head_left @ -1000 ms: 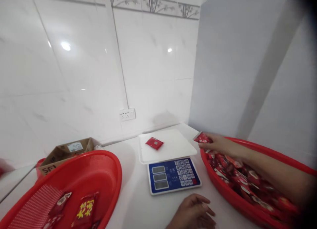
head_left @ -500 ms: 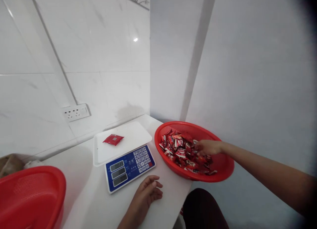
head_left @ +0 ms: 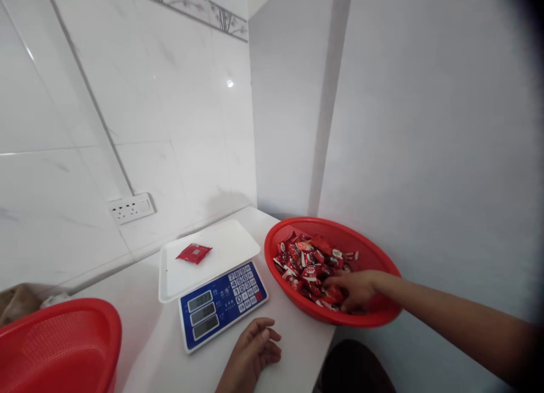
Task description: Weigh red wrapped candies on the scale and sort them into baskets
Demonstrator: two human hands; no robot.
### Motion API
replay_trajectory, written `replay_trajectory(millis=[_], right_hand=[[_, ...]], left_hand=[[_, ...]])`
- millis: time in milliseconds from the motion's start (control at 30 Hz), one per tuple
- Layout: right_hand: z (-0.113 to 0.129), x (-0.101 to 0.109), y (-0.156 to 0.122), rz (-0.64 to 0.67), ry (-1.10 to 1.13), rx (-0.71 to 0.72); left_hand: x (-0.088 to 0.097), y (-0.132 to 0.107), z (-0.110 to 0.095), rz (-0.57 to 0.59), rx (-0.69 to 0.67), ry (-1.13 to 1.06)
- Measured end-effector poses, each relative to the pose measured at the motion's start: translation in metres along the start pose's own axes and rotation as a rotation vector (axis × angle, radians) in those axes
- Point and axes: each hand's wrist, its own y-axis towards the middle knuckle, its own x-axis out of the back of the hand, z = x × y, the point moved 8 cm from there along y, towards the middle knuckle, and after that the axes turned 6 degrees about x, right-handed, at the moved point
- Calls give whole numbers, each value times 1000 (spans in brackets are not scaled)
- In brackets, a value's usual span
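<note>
Right hand (head_left: 357,288) is reaching among the small glossy red packets (head_left: 312,265) in the round red plastic basket (head_left: 297,303), fingers half curled, can't tell if they're gripping any. Left hand's (head_left: 257,345) hanging half open, holding nothing, near the blue-and-white digital scale (head_left: 223,305). One flat red packet's (head_left: 194,253) lying on its white tray (head_left: 232,240).

White tiled wall (head_left: 199,109), grey wall (head_left: 416,126), socket (head_left: 131,208)
</note>
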Motion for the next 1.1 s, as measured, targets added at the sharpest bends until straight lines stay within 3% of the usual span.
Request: replay_trajectory(millis=[167,267,467,667,833,967,1100], right_hand=[[6,-5,6,15,81,45],[9,-1,9,-58,141,77],[16,27,7,-227,332,124],[24,55,-8,-287,527,205],[33,72,-17,-408,551,252],[80,80,-31,-526,475,332],[156,57,-37,-391,423,482]], left_hand=[[8,9,8,-4,4,-29],[10,11,10,7,17,-30],[7,8,7,20,-2,-18],[9,8,8,4,-3,-15],[8,9,10,31,-4,-10],[-15,0,2,111,-12,-87],[-49,-21,-30,135,-119,-216]])
